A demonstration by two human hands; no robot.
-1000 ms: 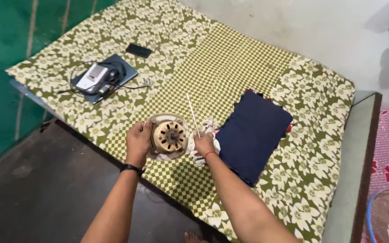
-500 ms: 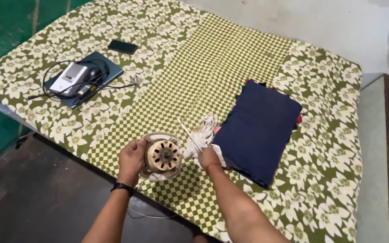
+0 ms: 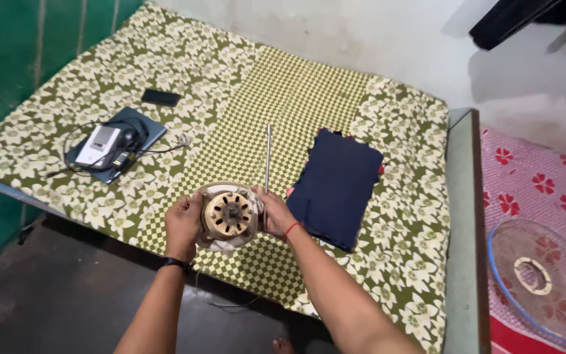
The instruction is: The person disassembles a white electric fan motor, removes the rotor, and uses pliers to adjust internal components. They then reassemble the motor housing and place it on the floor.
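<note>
From the head camera, looking down, both hands are raised over the near edge of a bed covered with a green and cream flowered and checked sheet (image 3: 165, 72). The left hand (image 3: 183, 224) is closed around the left rim of a round fan motor (image 3: 229, 215) (a pale casing with a tan ring of windings and a dark hub facing up), with the fingers curled on its side and the thumb toward the front. The right hand (image 3: 275, 213) grips the motor's right rim in the same way, and a thin white rod (image 3: 268, 160) stands up from just beside its fingers, running away from the hand over the checked middle of the sheet; whether the fingers also pinch the rod cannot be told. A red thread circles the right wrist and a dark band the left. Just to the right of the right hand lies a folded dark blue cloth (image 3: 339, 187) flat on the sheet. Well off to the left of the left hand and farther away sits a dark laptop (image 3: 140, 131) carrying a small white device (image 3: 97, 145) and tangled black cables, and beyond it a black phone (image 3: 160, 98). Far to the right of the right hand, on a red flowered cloth (image 3: 538, 177), rests a clear round fan guard (image 3: 542, 282) with a blue rim.
</note>
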